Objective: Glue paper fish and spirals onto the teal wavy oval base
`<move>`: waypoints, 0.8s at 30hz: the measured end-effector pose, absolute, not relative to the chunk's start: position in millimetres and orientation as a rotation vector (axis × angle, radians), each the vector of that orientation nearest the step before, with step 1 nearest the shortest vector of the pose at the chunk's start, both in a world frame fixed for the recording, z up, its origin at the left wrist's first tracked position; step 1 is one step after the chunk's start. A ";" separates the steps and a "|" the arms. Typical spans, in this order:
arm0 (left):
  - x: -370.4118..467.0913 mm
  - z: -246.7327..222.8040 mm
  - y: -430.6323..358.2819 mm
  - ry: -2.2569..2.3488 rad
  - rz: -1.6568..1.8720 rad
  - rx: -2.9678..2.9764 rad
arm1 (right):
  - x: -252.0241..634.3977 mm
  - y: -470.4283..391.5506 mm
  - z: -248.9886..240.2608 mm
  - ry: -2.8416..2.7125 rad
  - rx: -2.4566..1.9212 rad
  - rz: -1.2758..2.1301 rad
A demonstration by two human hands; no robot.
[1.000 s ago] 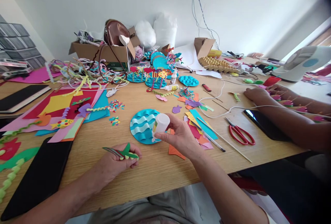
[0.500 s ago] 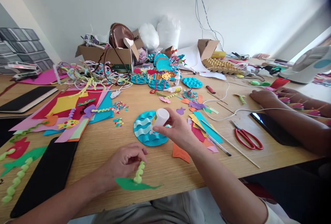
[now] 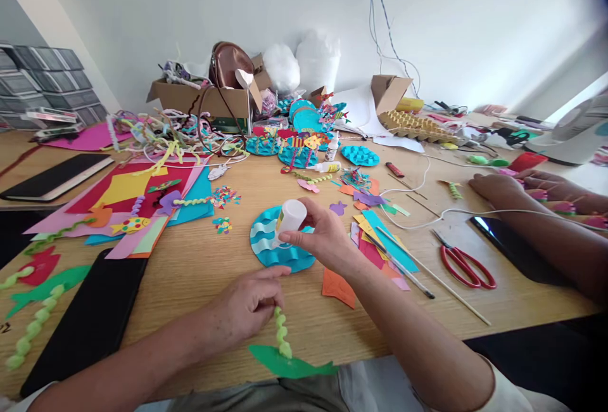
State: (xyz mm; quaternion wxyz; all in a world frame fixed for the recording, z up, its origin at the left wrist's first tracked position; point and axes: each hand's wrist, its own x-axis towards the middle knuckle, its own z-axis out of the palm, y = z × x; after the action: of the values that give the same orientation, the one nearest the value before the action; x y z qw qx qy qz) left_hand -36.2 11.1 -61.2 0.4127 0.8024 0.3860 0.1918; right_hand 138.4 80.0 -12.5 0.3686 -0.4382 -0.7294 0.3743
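My right hand [image 3: 327,238] grips a white glue bottle [image 3: 292,217], tipped nozzle down over a round blue disc [image 3: 261,258] with wavy paper strips glued across it. My left hand [image 3: 254,301] pinches the top of a fuzzy light-green pipe cleaner [image 3: 282,334], and its index finger reaches to the disc's near edge. Fixed to the lower end of that pipe cleaner is a green paper fish [image 3: 292,364], hanging by the table's front edge. The bottle hides part of the disc, nozzle included.
Right of the disc are paper scraps [image 3: 338,288], a paintbrush [image 3: 403,266], a wooden stick [image 3: 441,282] and red-handled scissors [image 3: 465,266]. A co-worker's hands [image 3: 498,190] rest at far right. Coloured sheets [image 3: 128,190] and a black tablet-like slab [image 3: 90,317] lie left.
My left hand has moved right and toward the disc, its index finger now stretched out. The green fish has swung right with it. The bottle stays tipped over the disc.
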 end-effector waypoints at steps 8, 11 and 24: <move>-34.4 -59.0 14.5 1.052 0.350 1.983 | 146.3 86.4 -11.1 -1.776 -1.037 1.000; -34.9 -62.3 16.2 1.060 0.364 1.958 | 146.5 93.0 -9.1 -1.776 -1.044 0.967; -37.2 -68.0 16.5 1.019 0.414 1.896 | 145.3 111.1 -24.0 -1.772 -1.025 0.914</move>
State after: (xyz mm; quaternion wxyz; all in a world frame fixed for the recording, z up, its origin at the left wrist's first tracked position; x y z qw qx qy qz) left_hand -37.2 16.5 -68.0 0.4572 0.7692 0.4136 0.1681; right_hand 145.3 111.1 -24.0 0.4349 -0.4117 -0.7117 0.3673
